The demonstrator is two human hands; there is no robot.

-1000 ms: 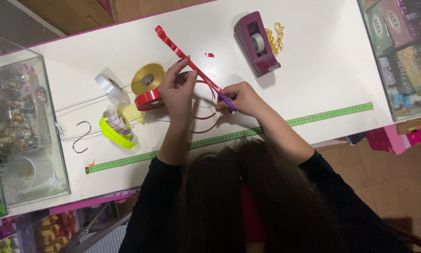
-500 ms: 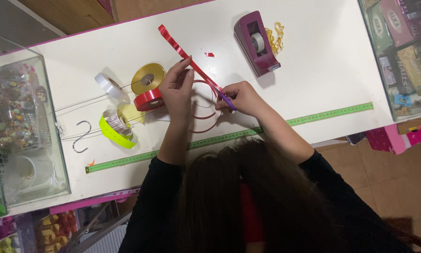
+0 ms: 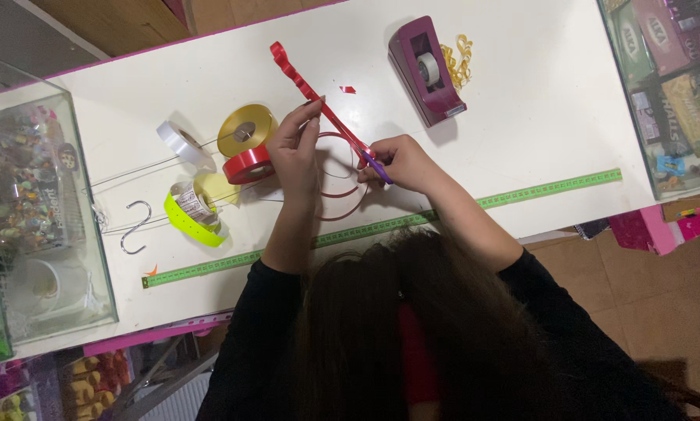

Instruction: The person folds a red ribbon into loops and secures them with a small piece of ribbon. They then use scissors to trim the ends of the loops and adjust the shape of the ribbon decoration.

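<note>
Head view: a white tabletop point(image 3: 537, 117) seen from above, the person's dark hair filling the lower middle.
Left hand point(image 3: 294, 148): fingers pinched on a flat red ribbon strip point(image 3: 299, 78), holding it taut near the table's centre.
Right hand point(image 3: 400, 162): closed around purple-handled scissors point(image 3: 377, 166), which meet the ribbon strip at its lower end.
Red ribbon strip: runs from the hands toward 11 o'clock, its free end curled; loose loops of it lie on the table between the wrists.
Spools: at 9 o'clock of the left hand, a red ribbon roll point(image 3: 247, 164), a gold one point(image 3: 245, 129), a white one point(image 3: 180, 140) and a yellow-green one point(image 3: 194, 214).
Maroon tape dispenser point(image 3: 428, 72): at 1 o'clock, well apart from the hands.
Green measuring tape point(image 3: 552, 187): stretched along the near edge.
</note>
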